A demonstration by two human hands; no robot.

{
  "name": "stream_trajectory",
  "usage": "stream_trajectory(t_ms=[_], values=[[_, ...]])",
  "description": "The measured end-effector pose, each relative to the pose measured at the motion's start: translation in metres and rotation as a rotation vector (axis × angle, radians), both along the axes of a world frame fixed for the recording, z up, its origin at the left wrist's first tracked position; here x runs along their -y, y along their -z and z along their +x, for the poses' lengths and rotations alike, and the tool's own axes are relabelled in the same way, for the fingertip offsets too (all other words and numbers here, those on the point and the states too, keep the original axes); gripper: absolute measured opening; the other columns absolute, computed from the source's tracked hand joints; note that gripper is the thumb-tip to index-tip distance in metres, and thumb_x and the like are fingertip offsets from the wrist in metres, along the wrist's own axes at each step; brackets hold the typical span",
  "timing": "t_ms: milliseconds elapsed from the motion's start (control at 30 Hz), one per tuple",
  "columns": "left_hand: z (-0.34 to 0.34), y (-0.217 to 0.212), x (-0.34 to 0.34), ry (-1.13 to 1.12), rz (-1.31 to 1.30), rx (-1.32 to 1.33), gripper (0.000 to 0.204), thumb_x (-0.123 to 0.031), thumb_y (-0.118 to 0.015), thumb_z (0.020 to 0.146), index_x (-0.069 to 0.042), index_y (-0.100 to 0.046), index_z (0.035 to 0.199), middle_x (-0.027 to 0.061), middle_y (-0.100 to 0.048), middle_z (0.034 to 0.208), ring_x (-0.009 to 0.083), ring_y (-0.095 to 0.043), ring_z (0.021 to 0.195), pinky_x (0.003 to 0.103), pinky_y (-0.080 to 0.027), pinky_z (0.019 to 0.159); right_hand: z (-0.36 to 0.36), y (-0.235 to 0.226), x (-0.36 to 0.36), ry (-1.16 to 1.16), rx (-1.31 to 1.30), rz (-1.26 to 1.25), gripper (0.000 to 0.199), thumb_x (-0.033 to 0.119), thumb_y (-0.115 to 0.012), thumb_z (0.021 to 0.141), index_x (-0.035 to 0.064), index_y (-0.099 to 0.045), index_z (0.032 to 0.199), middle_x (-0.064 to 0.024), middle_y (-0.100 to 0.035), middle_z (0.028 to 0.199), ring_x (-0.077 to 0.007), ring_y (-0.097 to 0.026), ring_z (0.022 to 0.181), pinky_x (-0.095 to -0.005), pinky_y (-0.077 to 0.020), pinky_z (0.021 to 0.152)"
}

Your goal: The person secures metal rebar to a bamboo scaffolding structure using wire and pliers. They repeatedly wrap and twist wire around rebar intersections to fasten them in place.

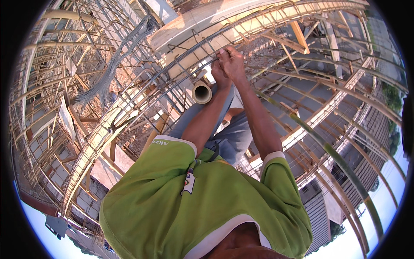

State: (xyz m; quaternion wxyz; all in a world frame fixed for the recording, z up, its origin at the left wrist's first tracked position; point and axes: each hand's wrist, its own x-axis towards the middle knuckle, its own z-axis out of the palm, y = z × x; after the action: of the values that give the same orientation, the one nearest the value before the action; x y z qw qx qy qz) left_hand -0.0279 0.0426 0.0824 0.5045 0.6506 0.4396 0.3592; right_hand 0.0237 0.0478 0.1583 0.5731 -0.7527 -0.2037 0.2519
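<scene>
My left hand (220,75) and my right hand (233,63) are close together beside a rebar cage (197,51), at its near side. The right hand is bent closed, its fingertips close to the bars. Curled in just below it, the left hand is partly covered by the right. Whatever the fingers pinch is too small to make out. The cage has long steel bars with square stirrups, and runs along a pale timber formwork board (236,32). Just left of my left forearm is the open round end of a hollow, pale tube (201,93).
A bundle of thin grey wires (113,64) drapes over the bars at upper left. Bamboo poles (340,162) cross on the right above a lower level. Another formwork beam with rebar (92,149) curves down the left. Timber props (299,36) stand at upper right.
</scene>
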Motion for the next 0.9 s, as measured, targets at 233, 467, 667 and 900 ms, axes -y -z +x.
stream_trajectory(t_ms=[233, 467, 667, 900], values=[[0.002, 0.029, 0.003, -0.015, 0.024, 0.054, 0.035, -0.029, -0.044, 0.101, 0.001, -0.06, 0.097, 0.0221, -0.061, 0.091, 0.0411, -0.06, 0.088, 0.045, -0.047, 0.075, 0.014, 0.007, 0.002, -0.026, -0.177, 0.053, 0.016, 0.013, -0.058, 0.095, 0.0, -0.061, 0.086, -0.0059, -0.066, 0.075, -0.0088, -0.06, 0.068, -0.0254, -0.0497, 0.061], [0.005, 0.023, 0.004, 0.064, -0.348, 0.243, 0.028, -0.022, -0.047, 0.099, 0.0, -0.06, 0.088, 0.0107, -0.063, 0.081, 0.0242, -0.062, 0.078, 0.036, -0.049, 0.066, 0.011, 0.003, 0.006, 0.105, -0.192, 0.038, 0.015, 0.012, -0.057, 0.096, -0.0008, -0.061, 0.089, -0.0065, -0.067, 0.077, -0.0099, -0.062, 0.072, -0.0255, -0.0524, 0.065], [0.001, 0.076, 0.0, 0.024, -0.139, 0.151, 0.015, -0.014, -0.051, 0.095, -0.002, -0.06, 0.092, 0.0069, -0.063, 0.079, 0.0197, -0.06, 0.07, 0.033, -0.047, 0.061, -0.006, 0.001, 0.003, 0.26, -0.358, 0.243, 0.017, 0.012, -0.058, 0.096, -0.0023, -0.063, 0.088, -0.0073, -0.067, 0.077, -0.0097, -0.061, 0.069, -0.0241, -0.0529, 0.062], [-0.003, 0.036, -0.006, -0.008, -0.664, 0.556, 0.022, -0.011, -0.04, 0.098, -0.005, -0.055, 0.082, 0.0025, -0.054, 0.07, 0.0122, -0.056, 0.068, 0.027, -0.044, 0.057, -0.024, 0.003, 0.018, 0.302, -0.269, 0.248, 0.015, 0.01, -0.059, 0.094, -0.0038, -0.067, 0.091, -0.0083, -0.069, 0.08, -0.0114, -0.062, 0.069, -0.0247, -0.0533, 0.063]])
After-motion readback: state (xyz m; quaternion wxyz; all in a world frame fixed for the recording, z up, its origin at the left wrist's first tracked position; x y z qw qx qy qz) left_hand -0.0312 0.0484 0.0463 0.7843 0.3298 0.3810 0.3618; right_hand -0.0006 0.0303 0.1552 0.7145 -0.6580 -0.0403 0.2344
